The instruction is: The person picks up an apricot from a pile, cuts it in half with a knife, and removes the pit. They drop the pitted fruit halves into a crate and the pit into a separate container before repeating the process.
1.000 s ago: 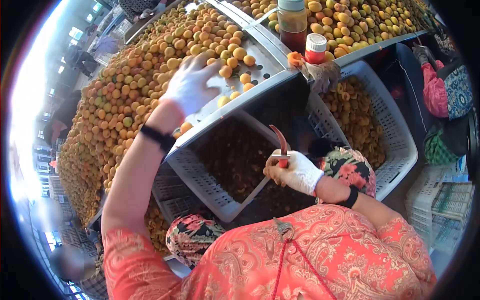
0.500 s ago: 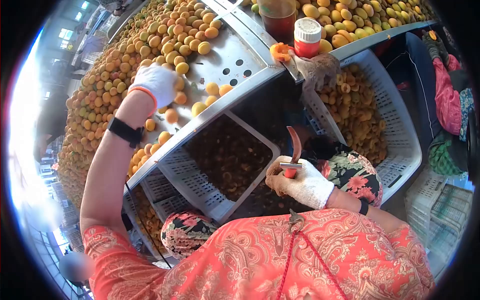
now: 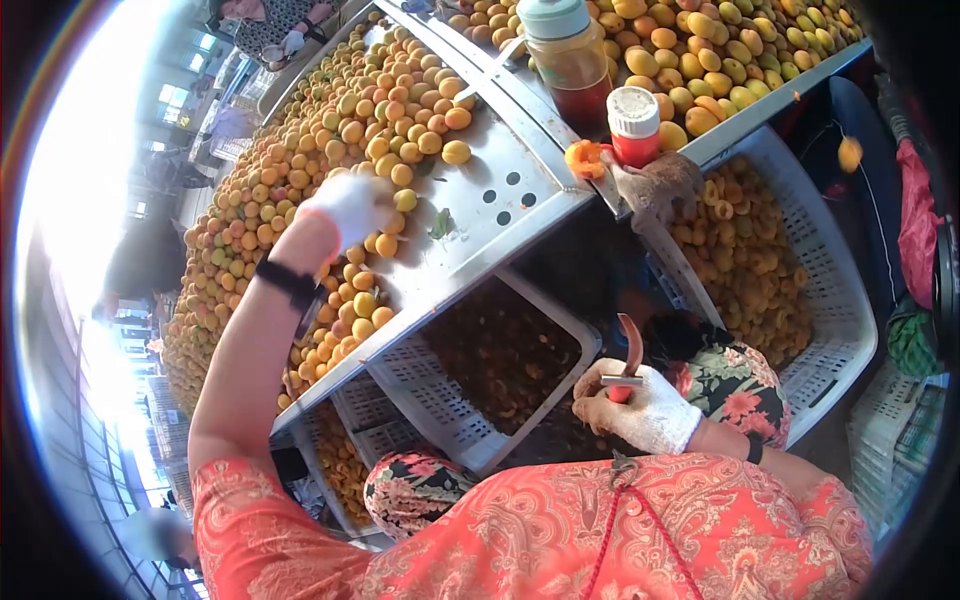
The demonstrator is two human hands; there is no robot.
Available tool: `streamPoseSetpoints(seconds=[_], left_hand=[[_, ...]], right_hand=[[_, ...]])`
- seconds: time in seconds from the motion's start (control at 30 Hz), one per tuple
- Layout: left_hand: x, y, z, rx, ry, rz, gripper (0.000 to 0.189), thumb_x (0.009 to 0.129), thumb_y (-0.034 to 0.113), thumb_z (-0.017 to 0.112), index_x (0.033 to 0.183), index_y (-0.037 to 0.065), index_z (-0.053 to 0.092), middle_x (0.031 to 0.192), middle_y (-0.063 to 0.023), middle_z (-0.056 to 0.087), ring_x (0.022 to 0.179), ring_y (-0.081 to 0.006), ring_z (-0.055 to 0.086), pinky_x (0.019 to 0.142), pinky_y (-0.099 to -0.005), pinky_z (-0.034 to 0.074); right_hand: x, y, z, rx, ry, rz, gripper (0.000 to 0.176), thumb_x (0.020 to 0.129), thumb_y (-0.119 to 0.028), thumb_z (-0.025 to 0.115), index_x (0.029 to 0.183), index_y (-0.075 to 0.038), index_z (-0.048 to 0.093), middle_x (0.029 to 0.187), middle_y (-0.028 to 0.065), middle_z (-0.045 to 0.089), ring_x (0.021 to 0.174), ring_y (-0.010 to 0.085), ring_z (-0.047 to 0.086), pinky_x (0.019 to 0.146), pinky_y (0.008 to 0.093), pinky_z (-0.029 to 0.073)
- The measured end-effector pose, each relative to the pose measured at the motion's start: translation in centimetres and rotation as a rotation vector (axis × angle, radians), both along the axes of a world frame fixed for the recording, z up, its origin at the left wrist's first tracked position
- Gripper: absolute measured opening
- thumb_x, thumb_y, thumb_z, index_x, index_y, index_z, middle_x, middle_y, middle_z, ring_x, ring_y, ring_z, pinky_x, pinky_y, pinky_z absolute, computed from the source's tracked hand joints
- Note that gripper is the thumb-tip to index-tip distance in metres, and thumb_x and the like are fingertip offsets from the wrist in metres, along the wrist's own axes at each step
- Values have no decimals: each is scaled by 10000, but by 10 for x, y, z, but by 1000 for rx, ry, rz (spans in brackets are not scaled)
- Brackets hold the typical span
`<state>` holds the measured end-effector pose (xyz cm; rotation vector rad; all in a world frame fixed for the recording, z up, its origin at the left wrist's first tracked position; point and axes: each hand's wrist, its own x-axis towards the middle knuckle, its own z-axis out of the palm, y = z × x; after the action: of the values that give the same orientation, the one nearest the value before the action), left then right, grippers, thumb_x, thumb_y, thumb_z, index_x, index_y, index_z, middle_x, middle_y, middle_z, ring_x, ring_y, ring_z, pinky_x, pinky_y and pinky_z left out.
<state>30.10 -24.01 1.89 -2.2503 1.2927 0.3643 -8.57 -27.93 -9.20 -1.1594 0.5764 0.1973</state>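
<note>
My left hand (image 3: 345, 210), in a white glove and smeared by motion, is over the near side of a large heap of apricots (image 3: 255, 225) on the metal table (image 3: 455, 220). Its fingers are too blurred to read. Low in front of my body, my right hand (image 3: 650, 408), in a stained white glove, is closed around the red handle of a small curved knife (image 3: 631, 345). The blade points upward. Beneath the table edge, left of the knife, sits a white crate (image 3: 430, 405) with dark, wet-looking pieces inside.
A red jar with a white lid (image 3: 634, 128), a lidded jug (image 3: 570, 60), an opened apricot (image 3: 588, 157) and a dirty glove (image 3: 655, 190) stand along the table's divider. At right is a crate (image 3: 845, 300) of halved apricots. More apricots (image 3: 700, 55) lie beyond.
The view has shifted. My left hand has swept over the table; loose apricots that lay near the holes are gone from there, leaving a leaf. My right hand still holds the knife.
</note>
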Motion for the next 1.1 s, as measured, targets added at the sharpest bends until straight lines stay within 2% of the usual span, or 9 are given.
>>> streamPoseSetpoints(seconds=[0.07, 0.2, 0.3, 0.43, 0.53, 0.6, 0.8, 1.0, 1.1], left_hand=[[-2, -40, -4, -216, 4, -245, 346, 831, 240, 627, 1167, 174, 677, 1215, -96, 616, 1198, -326, 521, 985, -426, 453], [33, -108, -75, -517, -188, -495, 512, 796, 350, 678, 1292, 254, 594, 1380, -100, 486, 1266, -358, 467, 983, -475, 466], [46, -122, -75, -418, -32, -170, 589, 808, 344, 677, 1362, 189, 553, 1507, -94, 399, 1264, -386, 458, 1025, -460, 443], [59, -100, -79, -366, -71, -282, 416, 809, 260, 641, 1211, 156, 618, 1529, -91, 356, 1248, -401, 459, 1000, -461, 459], [60, -50, -87, -437, 25, -239, 276, 812, 213, 611, 1080, 147, 628, 1255, -142, 520, 1136, -386, 531, 955, -459, 472], [65, -5, -88, -354, 43, -132, 280, 811, 198, 597, 1085, 152, 629, 1151, -150, 540, 1089, -379, 553, 935, -461, 476], [45, 32, -31, 367, -219, 247, 492, 850, 412, 614, 1309, 239, 637, 1454, -111, 473, 1346, -293, 459, 1045, -437, 469], [35, -66, -22, -187, -177, -47, 526, 845, 392, 637, 1343, 228, 586, 1465, -120, 466, 1369, -339, 423, 1083, -464, 424], [68, -112, -78, -403, -238, -284, 592, 858, 410, 636, 1415, 258, 507, 1545, -104, 364, 1418, -350, 354, 1113, -558, 350]], right_hand=[[1, -5, 3, -2, 28, -25, 116, 887, -126, 694, 911, -24, 645, 775, 31, 631, 739, 127, 609, 697, 283, 488], [9, -11, 3, 79, 156, -133, 127, 880, -91, 693, 960, -8, 640, 774, 31, 638, 700, 120, 606, 647, 272, 491], [13, -13, -1, 80, 166, -177, 127, 884, -89, 682, 962, 2, 639, 780, 46, 649, 683, 117, 606, 629, 269, 491], [18, -16, 6, 83, 174, -166, 137, 891, -106, 661, 964, 11, 651, 783, 68, 658, 691, 132, 616, 640, 267, 496], [14, -15, 4, 37, 185, -186, 149, 890, -118, 668, 969, 8, 657, 775, 68, 655, 683, 133, 612, 634, 270, 493], [9, -15, 7, 52, 172, -192, 147, 888, -127, 675, 958, 2, 662, 764, 59, 649, 682, 129, 607, 632, 274, 491], [0, -13, 5, -10, 49, -88, 242, 912, -207, 651, 1048, -11, 613, 778, 52, 659, 702, 121, 626, 614, 268, 484], [5, -6, -2, -23, 30, -102, 214, 902, -170, 667, 1039, -14, 617, 769, 47, 652, 692, 108, 612, 604, 263, 479], [11, -8, 0, 74, 155, -200, 107, 875, -83, 668, 947, -5, 652, 795, 50, 657, 705, 118, 610, 648, 272, 499]])
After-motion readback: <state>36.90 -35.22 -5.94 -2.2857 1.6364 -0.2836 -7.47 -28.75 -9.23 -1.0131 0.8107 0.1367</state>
